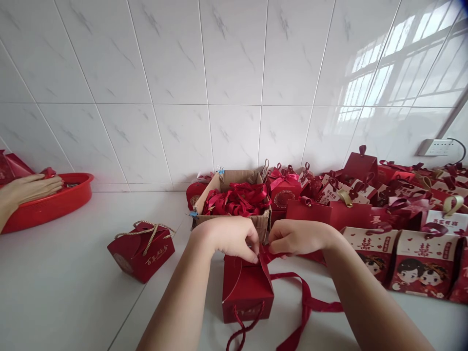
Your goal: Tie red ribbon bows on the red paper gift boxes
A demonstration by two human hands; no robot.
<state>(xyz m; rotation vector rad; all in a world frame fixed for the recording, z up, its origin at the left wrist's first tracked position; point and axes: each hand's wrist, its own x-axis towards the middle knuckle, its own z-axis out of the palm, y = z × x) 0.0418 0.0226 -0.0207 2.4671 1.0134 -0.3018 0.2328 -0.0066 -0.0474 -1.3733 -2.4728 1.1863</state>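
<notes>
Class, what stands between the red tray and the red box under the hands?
One red gift box with gold cord handles, on the white counter; head view.

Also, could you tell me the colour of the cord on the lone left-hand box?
The cord is pale gold, the box red; the head view shows it.

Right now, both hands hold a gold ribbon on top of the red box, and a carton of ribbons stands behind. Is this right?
Not quite: the head view shows the ribbon is red, not gold. Left hand and right hand do hold it atop the red box, with the carton of ribbons behind.
</notes>
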